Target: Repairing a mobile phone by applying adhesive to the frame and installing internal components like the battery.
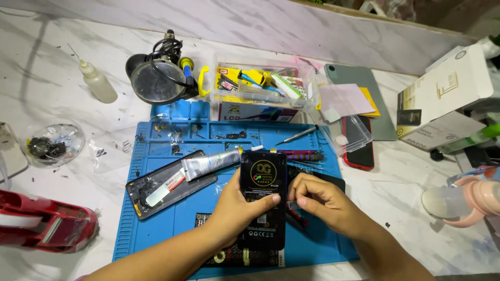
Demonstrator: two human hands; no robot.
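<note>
Presently, on the blue work mat [156, 229] laid over the marble table [47, 83]:

- Black phone screen panel [264, 200], upright in view, printed label facing up. My left hand [237, 205] wraps its left edge, thumb lying across the front; grip closed on the panel.
- My right hand [320, 200], at the panel's right edge, fingertips pinched narrow at the edge. Whether they hold a film or tab, I cannot tell.
- Opened phone body [156, 187], tilted, lying left of the panel on the mat, inner parts showing.
- Grey adhesive tube [205, 165], resting across the opened phone body, its far end near the panel's top corner.
- Screwdriver [297, 135], lying slantwise on the mat's far part, apart from both hands.
- Clear plastic box [260, 86] of small tools, beyond the mat.
- Round magnifier lamp [155, 80], just left of that box.
- Small squeeze bottle [99, 83] with needle tip, far left on the table.
- Red-cased phone [359, 143], right of the mat, screen down.
- White cardboard box [442, 88], far right.
- Red device [44, 221], near left edge.
</note>
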